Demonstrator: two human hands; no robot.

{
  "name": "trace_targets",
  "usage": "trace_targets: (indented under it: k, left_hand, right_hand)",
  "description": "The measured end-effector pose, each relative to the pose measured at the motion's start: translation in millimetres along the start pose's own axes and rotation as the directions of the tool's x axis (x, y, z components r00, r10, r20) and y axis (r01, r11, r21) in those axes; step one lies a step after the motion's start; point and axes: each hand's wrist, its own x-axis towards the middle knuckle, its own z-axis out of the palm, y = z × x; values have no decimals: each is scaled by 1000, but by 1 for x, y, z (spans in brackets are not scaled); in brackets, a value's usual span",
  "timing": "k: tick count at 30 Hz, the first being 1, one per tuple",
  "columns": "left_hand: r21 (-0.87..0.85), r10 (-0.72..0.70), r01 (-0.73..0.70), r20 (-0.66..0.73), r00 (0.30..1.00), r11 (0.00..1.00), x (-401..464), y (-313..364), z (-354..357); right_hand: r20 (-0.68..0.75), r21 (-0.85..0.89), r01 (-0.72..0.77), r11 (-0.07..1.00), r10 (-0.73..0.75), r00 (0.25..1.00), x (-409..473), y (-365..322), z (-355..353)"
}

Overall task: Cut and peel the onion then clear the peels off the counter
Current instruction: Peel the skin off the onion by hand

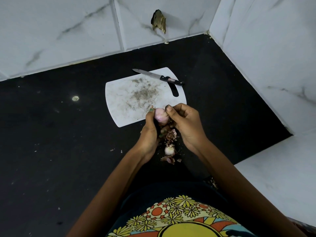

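A pale pink onion piece [161, 117] is held just above the near edge of the white cutting board [130, 100]. My left hand [150, 132] grips it from the left and below. My right hand [185, 122] pinches its right side with thumb and fingertips. Below the hands, a second peeled onion piece [169, 150] lies on the black counter [68, 151] among dry brown peels [171, 135], with more peels [168, 159] nearer to me. A black-handled knife [159, 77] lies across the board's far edge.
White marble-look tiled walls [68, 31] close the counter at the back and right. A hole with a broken tile [159, 20] shows in the back wall. Small crumbs and a pale spot [75, 98] dot the counter.
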Motion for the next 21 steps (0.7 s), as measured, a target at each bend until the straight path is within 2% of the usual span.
trace_targets:
  k: [3, 7, 10, 16, 21]
  left_hand:
    - [-13, -3, 3, 17, 1000, 1000, 7, -9, -5]
    - [-81, -20, 20, 0, 1000, 996, 13, -16, -11]
    - [-98, -57, 55, -20, 998, 994, 16, -17, -13]
    - [-22, -8, 8, 31, 999, 1000, 16, -18, -8]
    - [26, 8, -9, 38, 999, 1000, 14, -21, -2]
  right_hand:
    - [-25, -82, -6, 997, 4, 1000, 1, 2, 1]
    - [82, -39, -23, 999, 26, 996, -6, 0, -1]
    - [103, -100, -2, 995, 13, 995, -12, 0, 2]
    - [17, 90, -59, 994, 58, 998, -11, -1, 8]
    - [7, 83, -124, 989, 124, 992, -5, -1, 4]
